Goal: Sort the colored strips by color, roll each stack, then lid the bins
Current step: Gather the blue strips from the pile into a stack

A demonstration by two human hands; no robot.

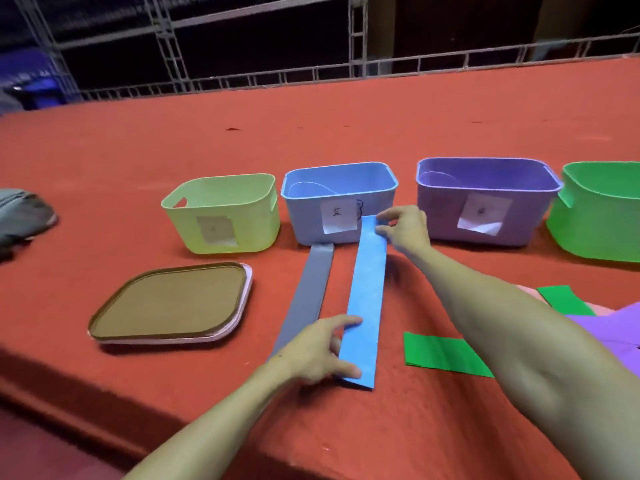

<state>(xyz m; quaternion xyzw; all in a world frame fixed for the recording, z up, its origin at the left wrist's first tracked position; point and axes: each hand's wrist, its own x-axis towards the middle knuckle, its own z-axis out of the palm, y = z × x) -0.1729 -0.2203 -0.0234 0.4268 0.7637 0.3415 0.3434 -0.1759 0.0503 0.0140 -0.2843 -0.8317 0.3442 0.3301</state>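
A red-orange, felt-like covering spreads over the broad table, which runs back to a low white metal railing. Beyond it the room is dark, crossed by white lattice trusses.

Four open bins stand in a row across the table: a rounded yellow-green plastic bin, a light blue plastic bin, a purple plastic bin and, cut off by the frame edge, a bright green plastic bin. The first three carry white paper labels.

A long flat blue strip lies lengthwise on the covering before the light blue bin. The left hand pinches its near end along the left edge. The right hand pinches its far end, just in front of the bin wall.

Beside it, to the left, lies a long grey strip, its far end touching the blue bin's base. Further left rests a brown-topped rectangular lid with a pink rim. On the right lie green strips and a purple sheet. A grey cloth bundle sits at the far left.
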